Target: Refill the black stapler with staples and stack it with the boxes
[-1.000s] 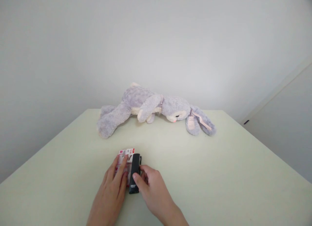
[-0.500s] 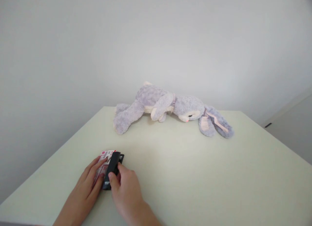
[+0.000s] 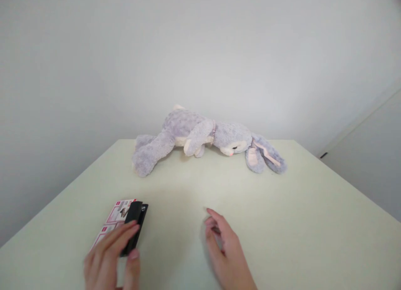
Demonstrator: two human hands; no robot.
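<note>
A narrow black object point(image 3: 134, 210) with two layers, too blurred to name its kind, lies at the left front of the table. It overlaps the right side of a white and pink printed card or flat pack point(image 3: 113, 215), which bears a small dark picture. Over their near end is my left hand point(image 3: 108, 258), fingers spread and gripping nothing; its fingertips overlap the black object, and I cannot tell whether they touch. My right hand point(image 3: 225, 250) is apart from both, further right, low over the table. Its fingers are loosely curved, thumb apart, and nothing shows in them.
A grey plush rabbit point(image 3: 184, 125) with long ears and a bead necklace lies on its side along the back of the pale table point(image 3: 266, 223). Behind it rises a plain wall point(image 3: 200, 52).
My right hand has let go of the black object and moved right. My left hand has lifted off the printed card and drawn back nearer. The view has shifted slightly.
</note>
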